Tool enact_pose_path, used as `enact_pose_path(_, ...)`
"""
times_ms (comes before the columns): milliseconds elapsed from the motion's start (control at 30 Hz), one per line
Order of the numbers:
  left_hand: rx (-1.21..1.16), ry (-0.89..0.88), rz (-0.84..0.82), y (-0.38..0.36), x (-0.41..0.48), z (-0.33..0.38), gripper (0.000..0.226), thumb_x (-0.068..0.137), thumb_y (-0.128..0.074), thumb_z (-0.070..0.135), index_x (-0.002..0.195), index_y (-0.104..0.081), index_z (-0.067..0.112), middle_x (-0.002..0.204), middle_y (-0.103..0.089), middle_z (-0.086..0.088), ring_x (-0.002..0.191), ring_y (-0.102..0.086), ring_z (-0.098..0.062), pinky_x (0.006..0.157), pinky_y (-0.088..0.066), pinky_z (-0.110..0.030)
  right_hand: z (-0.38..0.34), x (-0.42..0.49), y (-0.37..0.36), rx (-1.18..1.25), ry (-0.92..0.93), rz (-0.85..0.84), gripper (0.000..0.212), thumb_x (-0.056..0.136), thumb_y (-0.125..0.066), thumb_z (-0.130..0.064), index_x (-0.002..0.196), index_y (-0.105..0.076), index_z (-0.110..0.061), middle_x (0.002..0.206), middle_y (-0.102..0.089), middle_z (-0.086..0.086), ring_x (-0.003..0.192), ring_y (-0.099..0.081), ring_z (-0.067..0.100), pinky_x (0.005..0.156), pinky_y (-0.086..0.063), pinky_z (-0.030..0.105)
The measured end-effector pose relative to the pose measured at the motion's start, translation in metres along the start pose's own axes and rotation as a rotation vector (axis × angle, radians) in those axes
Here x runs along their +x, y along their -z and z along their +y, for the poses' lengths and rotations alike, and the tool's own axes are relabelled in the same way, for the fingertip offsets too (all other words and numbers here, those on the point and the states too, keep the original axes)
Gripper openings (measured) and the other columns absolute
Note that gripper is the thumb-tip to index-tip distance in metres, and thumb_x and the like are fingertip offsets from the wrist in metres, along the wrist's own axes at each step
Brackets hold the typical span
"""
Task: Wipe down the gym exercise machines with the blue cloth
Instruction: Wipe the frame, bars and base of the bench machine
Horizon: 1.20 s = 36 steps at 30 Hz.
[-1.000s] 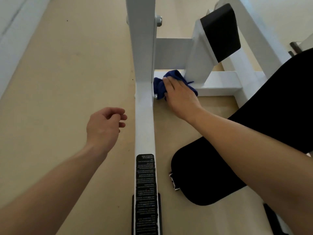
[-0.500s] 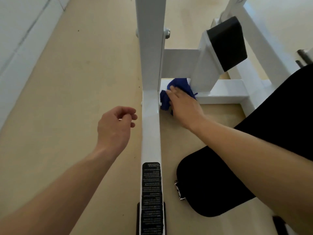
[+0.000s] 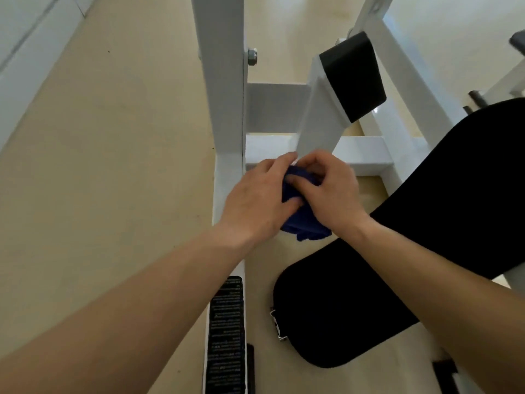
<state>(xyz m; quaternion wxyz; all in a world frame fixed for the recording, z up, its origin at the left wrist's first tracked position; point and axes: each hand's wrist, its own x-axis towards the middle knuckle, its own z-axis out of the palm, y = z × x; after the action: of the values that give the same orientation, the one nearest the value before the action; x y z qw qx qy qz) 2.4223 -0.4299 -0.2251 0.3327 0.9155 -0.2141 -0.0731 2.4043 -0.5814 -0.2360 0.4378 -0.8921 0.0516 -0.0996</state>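
Observation:
The blue cloth (image 3: 304, 226) is bunched up between both my hands, lifted just in front of the white machine frame (image 3: 224, 109). My left hand (image 3: 257, 199) grips it from the left, thumb pressed into the fabric. My right hand (image 3: 331, 191) pinches its upper part from the right. Most of the cloth is hidden by my fingers; its lower end hangs out below them. Behind the hands runs the white crossbar (image 3: 363, 155) of the frame.
A black seat pad (image 3: 335, 314) lies below my right forearm and a larger black pad (image 3: 466, 180) fills the right side. A black rubber-capped post (image 3: 353, 75) rises behind. A black warning label (image 3: 225, 334) sits on the frame rail. Beige floor (image 3: 113, 166) spreads left, with a wall at the far left.
My right hand has pulled the cloth back off the frame toward me. My left hand has come across from the left of the rail and taken hold of the cloth too.

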Motion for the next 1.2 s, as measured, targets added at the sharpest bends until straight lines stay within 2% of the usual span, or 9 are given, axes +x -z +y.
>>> enact_pose_path(100, -0.029, 0.023, 0.029, -0.011, 0.019, 0.004, 0.027, 0.084, -0.064, 0.034, 0.109, -0.055, 0.031, 0.1, -0.062, 0.007, 0.094, -0.059, -0.019, 0.078, -0.049, -0.035, 0.013, -0.005, 0.006, 0.061, -0.063, 0.027, 0.011, 0.087, -0.071, -0.029, 0.091, -0.061, -0.033, 0.087, -0.07, -0.015, 0.084, -0.066, 0.001, 0.077, -0.052, 0.022)
enact_pose_path(200, -0.166, 0.221, 0.116, -0.019, 0.036, 0.003, 0.022, 0.079, -0.065, 0.026, 0.098, -0.054, 0.025, 0.085, -0.063, 0.005, 0.08, -0.061, -0.018, 0.069, -0.053, -0.035, 0.038, -0.01, 0.008, -0.029, -0.099, -0.097, 0.023, 0.088, -0.065, -0.025, 0.109, -0.057, -0.031, 0.102, -0.065, -0.012, 0.093, -0.061, 0.005, 0.079, -0.05, 0.026)
enact_pose_path(300, -0.312, 0.381, 0.164, -0.031, 0.048, 0.001, 0.025, 0.081, -0.061, 0.015, 0.102, -0.048, 0.021, 0.09, -0.062, 0.0, 0.082, -0.062, -0.02, 0.07, -0.055, -0.036, 0.049, 0.002, 0.006, -0.159, -0.145, -0.133, 0.021, 0.092, -0.061, -0.019, 0.11, -0.054, -0.026, 0.095, -0.063, -0.009, 0.082, -0.061, 0.009, 0.069, -0.051, 0.027)
enact_pose_path(433, -0.363, 0.498, 0.236, -0.045, 0.052, -0.003, 0.028, 0.085, -0.061, 0.012, 0.11, -0.051, 0.02, 0.109, -0.06, 0.0, 0.09, -0.057, -0.016, 0.075, -0.048, -0.027, 0.049, 0.028, -0.012, -0.138, -0.387, 0.119, 0.007, 0.09, -0.063, -0.022, 0.093, -0.058, -0.019, 0.082, -0.059, -0.006, 0.072, -0.058, 0.01, 0.057, -0.048, 0.025)
enact_pose_path(533, -0.37, 0.626, 0.265, -0.055, 0.054, -0.002, 0.029, 0.092, -0.059, 0.015, 0.121, -0.056, 0.014, 0.118, -0.062, -0.004, 0.098, -0.058, -0.018, 0.075, -0.04, -0.021, 0.049, 0.039, -0.029, -0.11, -0.561, 0.183, 0.023, 0.091, -0.063, -0.038, 0.093, -0.062, -0.014, 0.088, -0.064, 0.001, 0.073, -0.059, 0.017, 0.051, -0.039, 0.025)
enact_pose_path(700, -0.456, 0.743, 0.269, -0.073, 0.06, 0.004, 0.034, 0.099, -0.055, 0.031, 0.12, -0.058, 0.006, 0.122, -0.064, -0.013, 0.109, -0.061, -0.027, 0.072, -0.037, -0.025, 0.055, 0.045, -0.025, -0.114, -0.692, 0.026, 0.045, 0.092, -0.056, -0.055, 0.084, -0.059, -0.011, 0.085, -0.062, 0.008, 0.07, -0.063, 0.028, 0.059, -0.056, 0.035)
enact_pose_path(833, -0.528, 0.838, 0.297, -0.078, 0.067, 0.008, 0.041, 0.102, -0.048, 0.037, 0.124, -0.057, 0.003, 0.125, -0.063, -0.014, 0.116, -0.059, -0.028, 0.073, -0.033, -0.024, 0.054, 0.047, -0.032, 0.178, -0.716, 0.11, 0.042, 0.076, -0.069, -0.047, 0.085, -0.068, -0.006, 0.083, -0.07, 0.012, 0.072, -0.071, 0.032, 0.064, -0.062, 0.046)
enact_pose_path(933, -0.531, 0.884, 0.315, -0.079, 0.071, 0.001, 0.038, 0.099, -0.053, 0.036, 0.123, -0.058, 0.007, 0.124, -0.064, -0.011, 0.113, -0.06, -0.027, 0.073, -0.035, -0.025, 0.049, 0.042, -0.041, 0.362, -0.745, 0.149, 0.031, 0.079, -0.074, -0.037, 0.074, -0.07, -0.006, 0.072, -0.073, 0.008, 0.068, -0.073, 0.027, 0.07, -0.062, 0.043)
enact_pose_path(1200, -0.702, 1.041, 0.302, -0.089, 0.062, -0.001, 0.046, 0.099, -0.048, 0.046, 0.12, -0.059, 0.007, 0.115, -0.067, -0.012, 0.101, -0.065, -0.032, 0.086, -0.053, -0.036, 0.057, 0.044, -0.048, 0.283, -0.663, 0.132, 0.024, 0.081, -0.073, -0.035, 0.066, -0.07, -0.016, 0.07, -0.073, 0.004, 0.067, -0.072, 0.024, 0.07, -0.062, 0.045)
